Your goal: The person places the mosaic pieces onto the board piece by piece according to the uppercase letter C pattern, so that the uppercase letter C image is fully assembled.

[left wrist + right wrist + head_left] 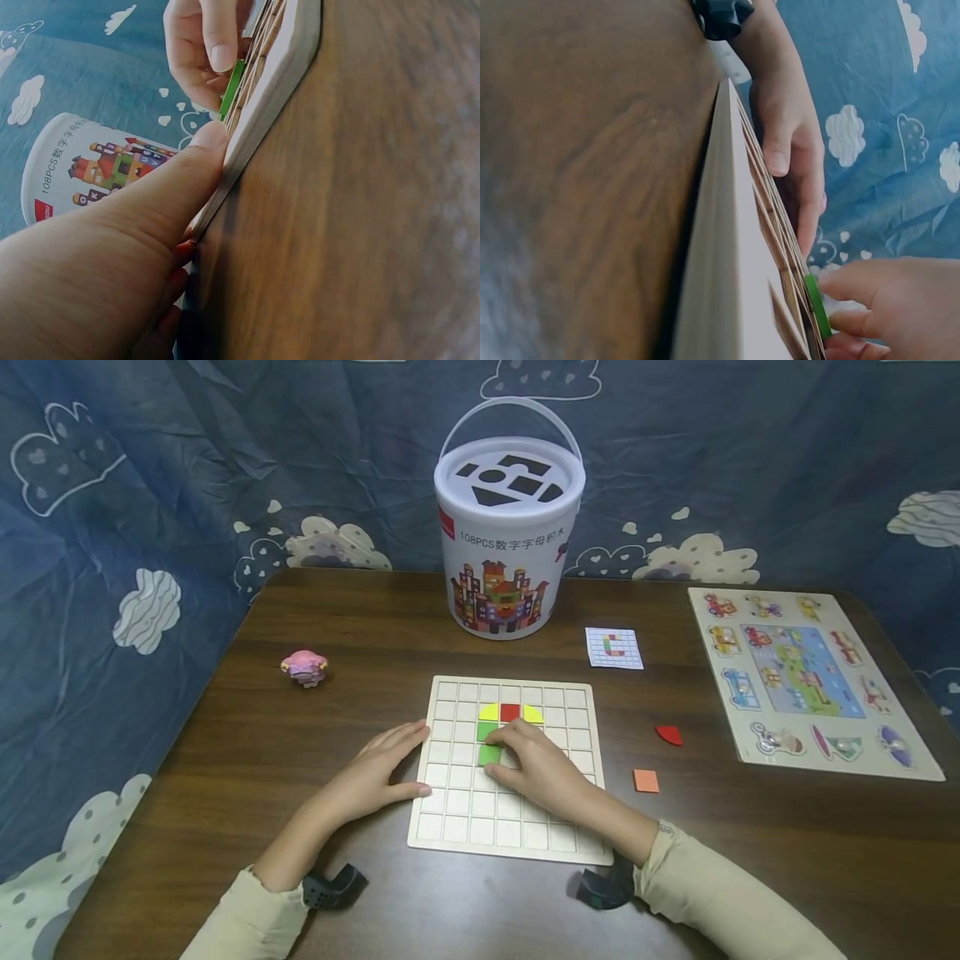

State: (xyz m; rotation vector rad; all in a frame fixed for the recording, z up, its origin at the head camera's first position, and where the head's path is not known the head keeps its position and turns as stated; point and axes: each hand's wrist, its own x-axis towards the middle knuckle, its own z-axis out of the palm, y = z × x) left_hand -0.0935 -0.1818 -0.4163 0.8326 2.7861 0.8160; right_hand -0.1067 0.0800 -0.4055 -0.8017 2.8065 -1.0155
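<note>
A pale wooden grid board lies in front of me. On it, a red square sits between two yellow rounded-corner tiles, the left one above a green square. My right hand reaches over the board and pinches a second green square tile between thumb and fingers, just below the first. The right wrist view shows this green tile edge-on at the fingertips, close over the grid. My left hand rests at the board's left edge, fingers extended and thumb touching the rim.
Right of the board lie a red quarter-round tile and an orange square tile. A pattern card lies behind them. At the back stands a white lidded bucket. A vehicle puzzle board is far right, a pink toy left.
</note>
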